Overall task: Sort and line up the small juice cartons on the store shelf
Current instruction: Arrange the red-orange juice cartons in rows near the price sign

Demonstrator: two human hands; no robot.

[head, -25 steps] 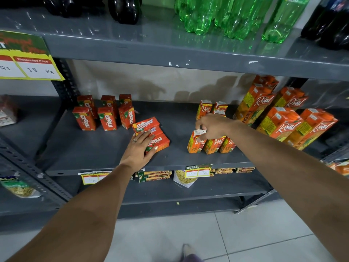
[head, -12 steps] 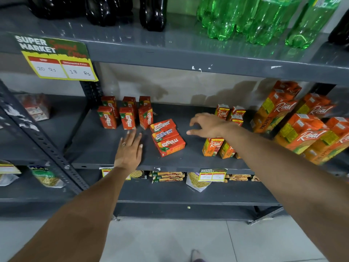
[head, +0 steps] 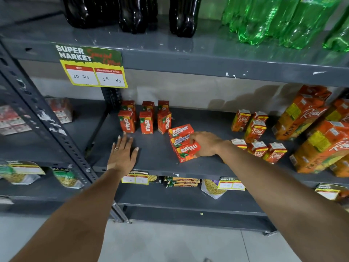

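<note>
Three small red Maaza cartons lie flat side by side on the grey shelf [head: 156, 157]; the nearest lying carton [head: 187, 151] has my right hand [head: 206, 144] closed around its right end, fingers over the middle one too. The far lying carton [head: 181, 130] is untouched. Several Maaza cartons [head: 146, 121] stand upright in two rows at the back left. My left hand [head: 122, 154] rests flat and open on the shelf, left of the lying cartons. Small orange Real cartons [head: 257, 132] stand grouped to the right.
Large Real pineapple cartons [head: 300, 118] lean at the far right. Dark bottles [head: 132, 14] and green bottles [head: 264, 19] stand on the shelf above, with a price sign [head: 92, 68] on its edge. Noodle packets [head: 182, 181] fill the lower shelf. A slotted upright [head: 47, 125] stands left.
My right hand left the Real cartons, crossed leftward and closed on the lying Maaza cartons. My left hand slid off those cartons to the bare shelf. The camera view shifted left.
</note>
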